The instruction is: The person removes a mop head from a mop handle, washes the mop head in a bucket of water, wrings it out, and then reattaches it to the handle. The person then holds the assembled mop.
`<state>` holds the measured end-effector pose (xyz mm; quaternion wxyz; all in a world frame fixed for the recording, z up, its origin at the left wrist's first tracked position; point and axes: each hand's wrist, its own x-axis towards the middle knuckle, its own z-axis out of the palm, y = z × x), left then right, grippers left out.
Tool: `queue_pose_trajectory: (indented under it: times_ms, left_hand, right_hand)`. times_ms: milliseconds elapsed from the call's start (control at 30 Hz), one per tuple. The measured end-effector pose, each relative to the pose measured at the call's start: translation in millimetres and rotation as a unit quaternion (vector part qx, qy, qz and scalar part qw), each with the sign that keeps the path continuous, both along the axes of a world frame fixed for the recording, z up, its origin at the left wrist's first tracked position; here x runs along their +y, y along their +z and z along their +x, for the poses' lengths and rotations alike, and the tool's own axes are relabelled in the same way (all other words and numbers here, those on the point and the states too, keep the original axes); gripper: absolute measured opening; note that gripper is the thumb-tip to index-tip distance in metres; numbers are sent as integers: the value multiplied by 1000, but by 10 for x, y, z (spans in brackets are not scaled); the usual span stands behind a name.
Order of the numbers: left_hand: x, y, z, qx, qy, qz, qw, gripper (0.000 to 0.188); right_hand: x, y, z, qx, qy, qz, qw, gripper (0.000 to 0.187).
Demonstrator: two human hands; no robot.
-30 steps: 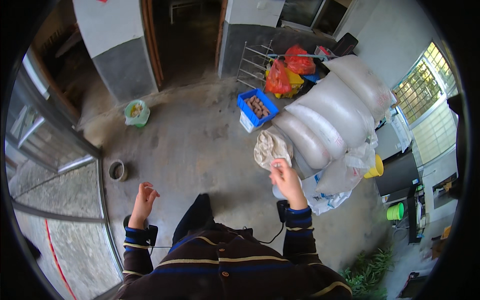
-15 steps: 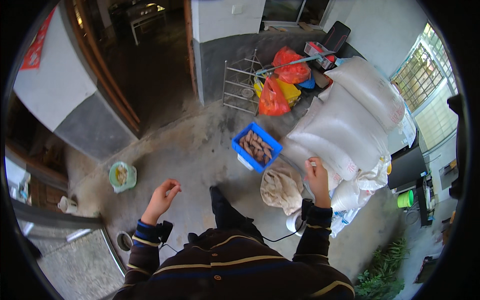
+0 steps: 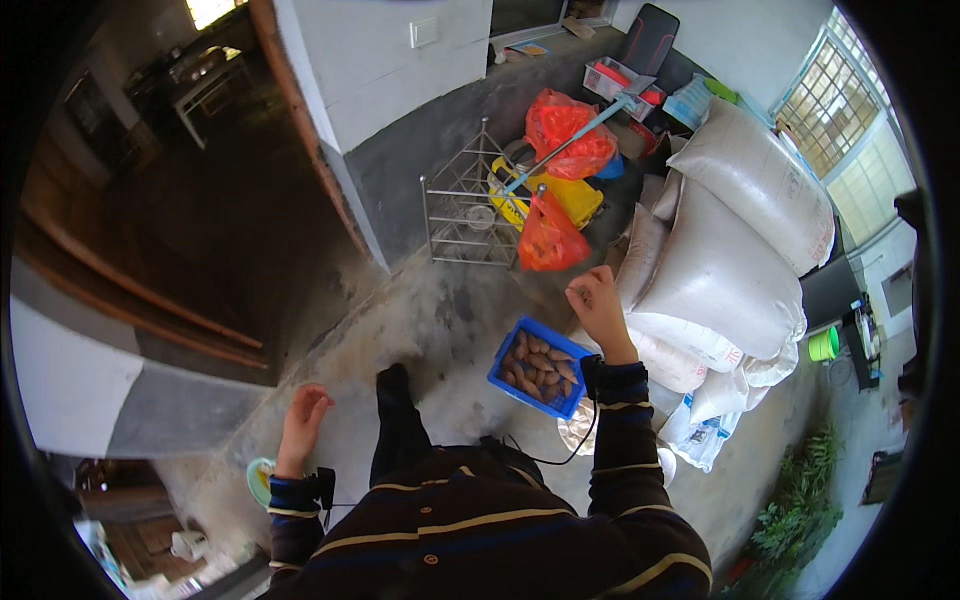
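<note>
Hovering near a blue plastic crate [image 3: 529, 397] of tapered tubers [image 3: 541, 366], right hand [image 3: 602, 310] empty, grip loosely parted.

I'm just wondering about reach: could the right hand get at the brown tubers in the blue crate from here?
Probably yes, with a stoop: the right hand looks empty, and nothing covers the brown tubers in the open blue crate. The crate appears to sit lower than the hand.

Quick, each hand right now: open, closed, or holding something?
Left hand: loosely open, nothing visible in it.
Right hand: curled, nothing visibly held; open or closed unclear.
</note>
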<state>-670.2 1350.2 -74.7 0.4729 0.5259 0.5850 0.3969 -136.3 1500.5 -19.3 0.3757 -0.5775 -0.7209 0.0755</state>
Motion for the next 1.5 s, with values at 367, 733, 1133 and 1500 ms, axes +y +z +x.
queue_pose_trajectory:
  times_ms: [367,733,1133,1500]
  left_hand:
    - [3985,218,333,53,-270,10,961,25]
    - [6033,-307,1466,62,-243,-81,965,18]
    - [7453,-315,2522,102,-305,-185,929,18]
    - [8142,-639,3372,49,-457,-97,883,28]
  right_hand:
    - [2229,-335,-476,138,-130,-134,973,32]
    - [5340,-2399,339,76,-235,-197,949,29]
    - [6212,-3531,150,113,-412,-435,792,47]
    - [6005,-2693,0,403,-431,-250,767,45]
